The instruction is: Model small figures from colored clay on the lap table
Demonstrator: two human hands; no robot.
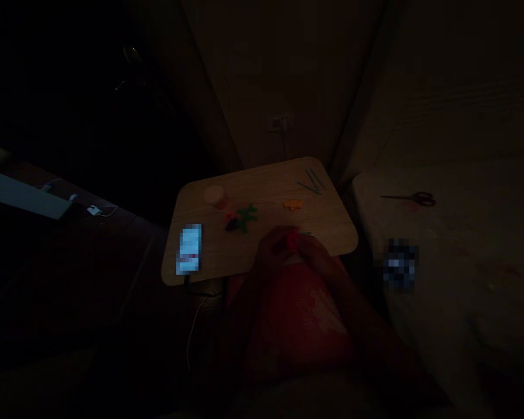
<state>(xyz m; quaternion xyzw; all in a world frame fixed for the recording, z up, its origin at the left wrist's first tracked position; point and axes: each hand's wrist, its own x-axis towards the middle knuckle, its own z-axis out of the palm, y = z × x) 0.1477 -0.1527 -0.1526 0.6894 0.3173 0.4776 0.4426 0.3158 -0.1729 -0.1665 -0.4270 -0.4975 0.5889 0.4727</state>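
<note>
Head view, and it is dark: where is the red piece (292, 240)?

Between the left hand (271, 247) and the right hand (316, 253), at the near edge of the table (227, 250).

How do the fingers stand?

On both hands they are bent in and grip the red piece from its 2 sides. Which fingertips press on it, I cannot tell in this light.

What lies close by?

A short strip (305, 234) sits just beyond the right hand. Farther up the table is an orange piece (292, 204), and past that, near the far right corner, a few thin sticks (310, 187) lie at angles to each other.

And on the left side?

A tub (215, 195) stands toward the far edge. Just beside it are a pink bit (230, 216), a dark bit (232, 224) and a green piece (246, 216), close together. The phone (189, 247) lies near the left edge, its lit screen blurred out.

Anything off the table?

Scissors (412, 199) on the pale surface (453, 221) to the right, with 1 pixelated thing (400, 265) nearer. A red cloth (294, 326) shows below the hands, and a socket (281, 123) is on the wall (253, 64).
</note>
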